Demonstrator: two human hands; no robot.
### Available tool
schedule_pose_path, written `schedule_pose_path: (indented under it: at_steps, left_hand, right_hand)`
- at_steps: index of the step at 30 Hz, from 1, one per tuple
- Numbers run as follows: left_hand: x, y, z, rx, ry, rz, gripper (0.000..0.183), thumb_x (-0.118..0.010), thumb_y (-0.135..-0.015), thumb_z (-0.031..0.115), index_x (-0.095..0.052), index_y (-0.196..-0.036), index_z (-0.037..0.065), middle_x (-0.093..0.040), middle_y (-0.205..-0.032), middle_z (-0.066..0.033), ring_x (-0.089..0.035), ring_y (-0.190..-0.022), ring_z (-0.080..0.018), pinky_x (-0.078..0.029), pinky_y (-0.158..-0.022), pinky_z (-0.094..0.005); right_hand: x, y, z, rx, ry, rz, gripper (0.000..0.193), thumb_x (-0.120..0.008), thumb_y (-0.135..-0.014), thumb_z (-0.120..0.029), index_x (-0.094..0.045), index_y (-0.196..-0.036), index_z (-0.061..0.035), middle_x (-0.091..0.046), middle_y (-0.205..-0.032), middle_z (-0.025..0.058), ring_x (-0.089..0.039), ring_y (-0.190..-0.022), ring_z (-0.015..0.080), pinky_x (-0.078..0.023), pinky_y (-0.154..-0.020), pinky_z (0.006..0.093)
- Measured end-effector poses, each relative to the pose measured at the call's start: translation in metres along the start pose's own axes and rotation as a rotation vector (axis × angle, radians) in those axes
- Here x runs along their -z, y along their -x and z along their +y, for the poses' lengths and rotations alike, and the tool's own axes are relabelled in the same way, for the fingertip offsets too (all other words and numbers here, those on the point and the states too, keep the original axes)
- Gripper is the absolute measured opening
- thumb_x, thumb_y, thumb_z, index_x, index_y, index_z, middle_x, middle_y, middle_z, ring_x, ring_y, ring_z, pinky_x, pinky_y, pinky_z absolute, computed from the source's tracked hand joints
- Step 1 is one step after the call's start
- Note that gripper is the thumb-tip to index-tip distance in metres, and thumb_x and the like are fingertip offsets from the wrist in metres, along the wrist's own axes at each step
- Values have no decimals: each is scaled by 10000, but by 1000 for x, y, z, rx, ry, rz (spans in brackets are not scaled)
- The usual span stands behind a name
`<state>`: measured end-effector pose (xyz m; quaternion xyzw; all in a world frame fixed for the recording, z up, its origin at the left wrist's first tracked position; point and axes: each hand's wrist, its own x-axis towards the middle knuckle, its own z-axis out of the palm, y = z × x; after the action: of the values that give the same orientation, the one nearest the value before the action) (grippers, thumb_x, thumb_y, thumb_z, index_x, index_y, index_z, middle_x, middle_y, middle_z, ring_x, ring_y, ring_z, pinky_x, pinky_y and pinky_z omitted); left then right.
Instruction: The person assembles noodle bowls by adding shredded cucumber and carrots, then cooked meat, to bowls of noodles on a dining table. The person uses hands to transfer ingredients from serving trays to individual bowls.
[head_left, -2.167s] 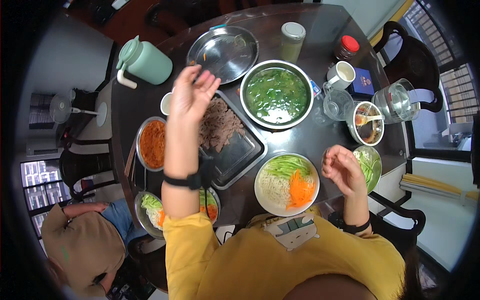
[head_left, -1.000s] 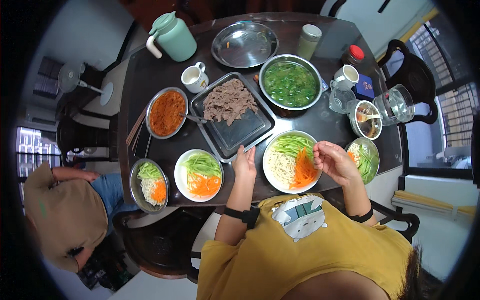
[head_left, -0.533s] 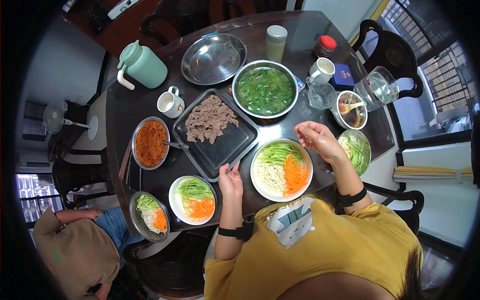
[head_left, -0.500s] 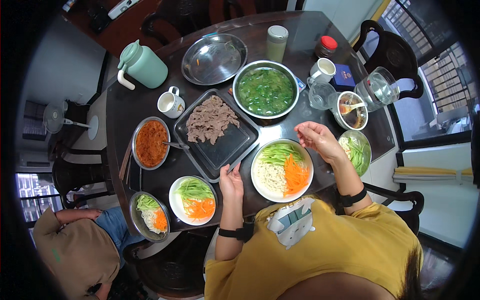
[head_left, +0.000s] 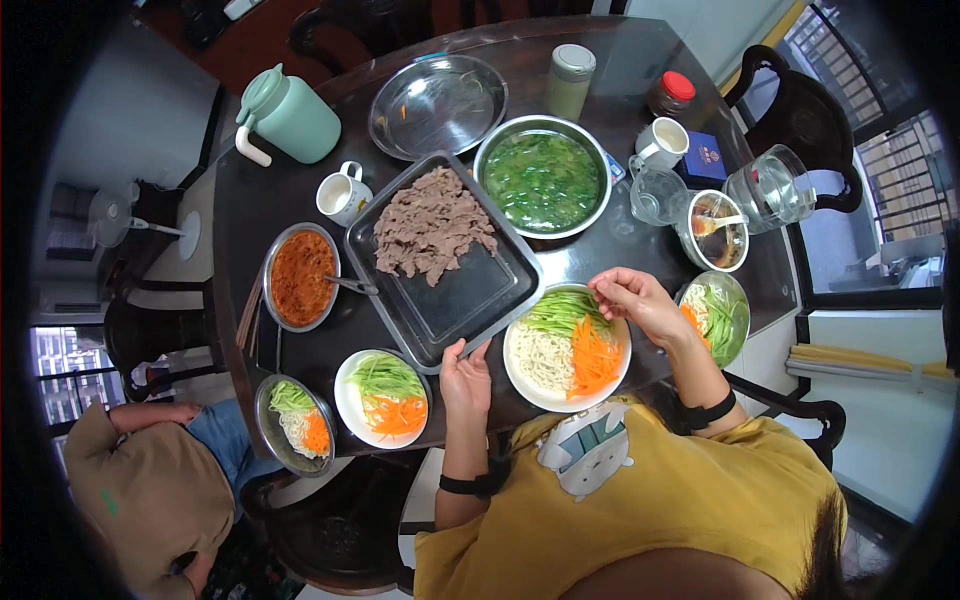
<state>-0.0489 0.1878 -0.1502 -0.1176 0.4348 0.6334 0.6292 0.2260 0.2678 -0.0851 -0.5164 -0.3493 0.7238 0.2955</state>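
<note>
Evidently the dark tray (head_left: 455,320) sits at the middle of my work, slanting across the table beside the white bowl (head_left: 548,403), with sliced meat (head_left: 430,225) heaped toward its far end and its near end bare. My left hand (head_left: 467,385), palm turned up, has the near corner, fingers closed at the rim, I'd judge to steady the tray and keep the meat within reach. My right hand (head_left: 645,305) hangs over the bowl's far right side, fingertips drawn narrowly together; I can't make out anything between them. Below, noodles (head_left: 543,357), carrot shreds (head_left: 595,358) and cucumber strips (head_left: 562,312) lie in separate sections, probably so each stays distinct. Farther out, the pot of greens (head_left: 605,190) stands past the tray, and the bowl of red sauce (head_left: 268,285) sits to its left, a spoon handle (head_left: 352,285) leaning out toward the tray. The tray's underside is hidden, so I can't tell whether it is lifted or rests on the bowl's rim where they overlap. Lower left, a person in a brown shirt (head_left: 150,490) is partly lost to the dark edge.
</note>
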Motion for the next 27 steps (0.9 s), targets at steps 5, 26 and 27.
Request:
schedule_pose_path:
  at_steps: [5,26,27]
  left_hand:
    - [-3,11,-4,59,-20,-104,317,-534,-887,106,-519,-1192,18,-610,-1171,-94,-667,-956,-274,-481,-573,-176]
    - [52,173,43,-113,-337,-131,384,-573,-791,-13,-512,-1168,-52,-626,-967,-169,-654,-723,-262,-558,-478,-328]
    - [60,181,44,-101,-370,-71,392,-584,-778,-16,-509,-1160,-63,-622,-964,-168,-650,-715,-261,-563,-486,-328]
  right_hand:
    - [-2,7,-7,87,-2,55,202,-613,-937,-203,-634,-1019,-20,-603,-845,-1,-558,-744,62,-473,-691,202]
    - [-119,61,-74,1065,1429,-210,758,-760,-715,-178,-426,-1396,-161,-491,-1290,174,-490,-1164,351,-449,-958,424]
    - [-132,63,-72,1051,1473,-238,796,-769,-696,-175,-412,-1407,-173,-485,-1296,179,-488,-1158,365,-454,-953,416]
